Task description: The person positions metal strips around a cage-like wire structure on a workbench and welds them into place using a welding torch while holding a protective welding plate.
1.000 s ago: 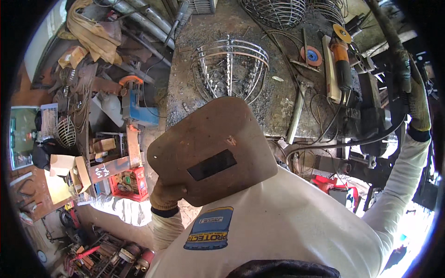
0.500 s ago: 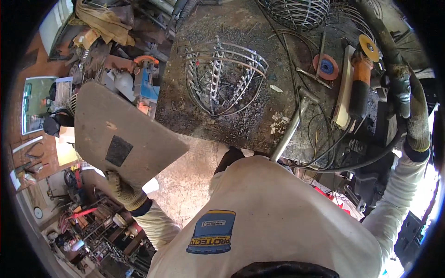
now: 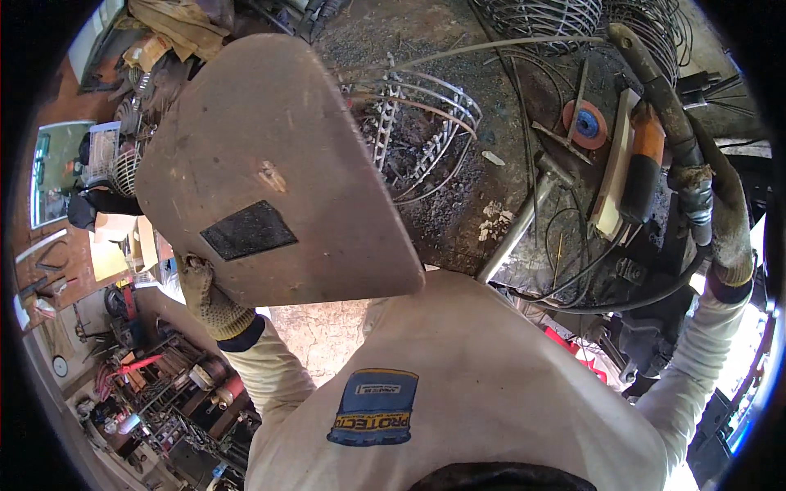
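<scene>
Now on the shirt, bold lettering is displayed across the foot of a blue-and-yellow print; above, on a pale panel, finer lettering can't be made out.

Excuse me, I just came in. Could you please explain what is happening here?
The person's gloved left hand holds a flat brown shield with a dark window. The gloved right hand grips a dark, tube-shaped holder; a thin metal rod seems to extend from its tip. In this view, the shield partly hides a curved, open frame of metal rods on the dark, gritty workbench. An orange-and-black grinder lies farther right.
</scene>
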The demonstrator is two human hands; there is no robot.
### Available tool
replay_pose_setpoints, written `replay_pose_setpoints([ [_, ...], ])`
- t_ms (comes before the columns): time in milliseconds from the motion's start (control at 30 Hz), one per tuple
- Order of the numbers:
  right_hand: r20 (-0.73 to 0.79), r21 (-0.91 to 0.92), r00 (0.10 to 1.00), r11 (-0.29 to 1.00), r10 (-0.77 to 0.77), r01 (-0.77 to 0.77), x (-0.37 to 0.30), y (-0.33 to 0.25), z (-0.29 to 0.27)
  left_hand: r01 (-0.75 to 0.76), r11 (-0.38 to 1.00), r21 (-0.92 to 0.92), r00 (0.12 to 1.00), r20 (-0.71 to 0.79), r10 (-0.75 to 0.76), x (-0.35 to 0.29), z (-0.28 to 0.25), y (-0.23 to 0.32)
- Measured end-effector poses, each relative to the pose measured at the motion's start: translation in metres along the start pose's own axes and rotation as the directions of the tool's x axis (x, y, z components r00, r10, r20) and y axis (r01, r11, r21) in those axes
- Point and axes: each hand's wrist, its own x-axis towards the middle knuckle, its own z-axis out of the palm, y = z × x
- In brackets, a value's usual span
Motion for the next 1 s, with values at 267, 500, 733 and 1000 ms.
replay_pose_setpoints([
  [267, 0.015, 0.089, 0.983, 0.979, 0.185, -0.186, 0.006, -0.024, 0.02, -0.007, 1.0, -0.03, 0.998, -0.061, 0.005, 0.002, 0.004, 0.0],
  [500, -0.023, 0.016, 0.992, 0.992, 0.123, -0.123, 0.009, -0.029, 0.024, 0.013, 0.996, 0.093, 0.998, 0.056, -0.018, 0.012, 0.022, -0.013],
  [733, -0.04, -0.033, 0.999, 0.999, -0.015, 0.014, 0.02, -0.014, 0.035, 0.065, 0.995, -0.077, 0.987, 0.153, -0.053, 0.008, 0.098, -0.017],
  [1000, -0.052, 0.008, 0.99, 0.992, 0.13, -0.13, 0.013, -0.027, 0.04, -0.082, 0.975, 0.205, 0.994, -0.06, 0.096, 0.012, 0.111, -0.015],
])
